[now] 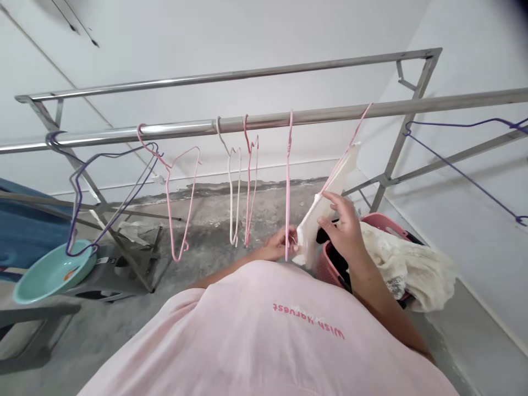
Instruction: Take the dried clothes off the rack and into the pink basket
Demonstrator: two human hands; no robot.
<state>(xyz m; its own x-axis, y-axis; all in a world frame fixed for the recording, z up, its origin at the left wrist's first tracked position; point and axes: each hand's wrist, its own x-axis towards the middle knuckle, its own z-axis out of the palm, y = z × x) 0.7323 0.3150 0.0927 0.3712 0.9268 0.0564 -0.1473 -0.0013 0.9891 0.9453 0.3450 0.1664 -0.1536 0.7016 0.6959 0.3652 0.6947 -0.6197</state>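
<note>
A white garment (325, 206) hangs on a pink wire hanger (353, 133) hooked over the metal rail, seen nearly edge-on and slanting. My left hand (279, 245) is at its lower left corner, fingers closed on the cloth edge; part of the hand is behind another pink hanger (287, 181). On the garment's right side is my right hand (345, 226), thumb and index finger apart, with the index fingertip touching the cloth near the hanger's arm.
The metal rail (185, 129) also carries pink, white and purple hangers, including a purple hanger (78, 198) at left. Below right, a pink basket (330, 264) holds cream lace cloth (412, 269). A green basin (37, 280) sits at left beside a blue cloth (28, 231).
</note>
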